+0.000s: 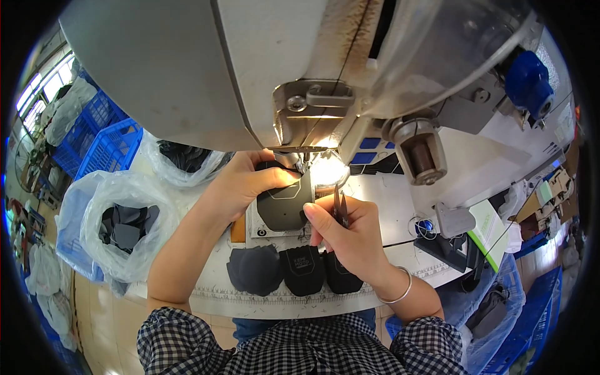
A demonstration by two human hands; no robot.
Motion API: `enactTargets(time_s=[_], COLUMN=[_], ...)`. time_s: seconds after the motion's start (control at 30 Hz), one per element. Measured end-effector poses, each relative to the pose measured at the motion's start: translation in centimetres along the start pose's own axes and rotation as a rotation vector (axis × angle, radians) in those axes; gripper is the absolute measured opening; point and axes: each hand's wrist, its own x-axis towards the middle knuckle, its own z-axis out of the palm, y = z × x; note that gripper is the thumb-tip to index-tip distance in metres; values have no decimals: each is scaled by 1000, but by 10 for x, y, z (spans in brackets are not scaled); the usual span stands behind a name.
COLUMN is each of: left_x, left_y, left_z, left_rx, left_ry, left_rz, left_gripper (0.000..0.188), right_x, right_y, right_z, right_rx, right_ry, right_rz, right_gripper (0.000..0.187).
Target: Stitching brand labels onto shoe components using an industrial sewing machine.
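A black shield-shaped fabric piece [284, 203] with a pale outline lies under the lit needle area of a sewing machine [307, 161]. My left hand [240, 184] grips its upper left side, thumb on top; the other fingers are partly hidden. At its lower right edge is my right hand [350, 231], finger and thumb pinched together. Dark thread snips [340, 207] are held in that hand, their points sticking up. Along the table's near edge sit a dark stack of pieces [255, 270], a printed black piece [304, 270], and another black piece [340, 275] partly behind my right wrist.
The machine head [169, 69] hangs low over the work. To the left stand plastic-lined bags of dark pieces [128, 225] and a blue crate [112, 147]. A thread spool [417, 156], a green-and-white box [489, 231] and a lined bin [494, 312] are at the right.
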Motion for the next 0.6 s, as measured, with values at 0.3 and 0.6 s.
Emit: enactTargets(time_s=[0.3, 0.6], left_x=[10, 9], left_y=[-2, -1], left_z=[-7, -6], left_rx=[-38, -61], left_ry=[-37, -60], left_rz=[82, 81], left_gripper=[16, 15], right_x=[6, 5], right_y=[2, 5], right_z=[4, 4], right_rx=[-59, -65], right_ry=[99, 122], right_rz=[-51, -41], right_gripper=[19, 20])
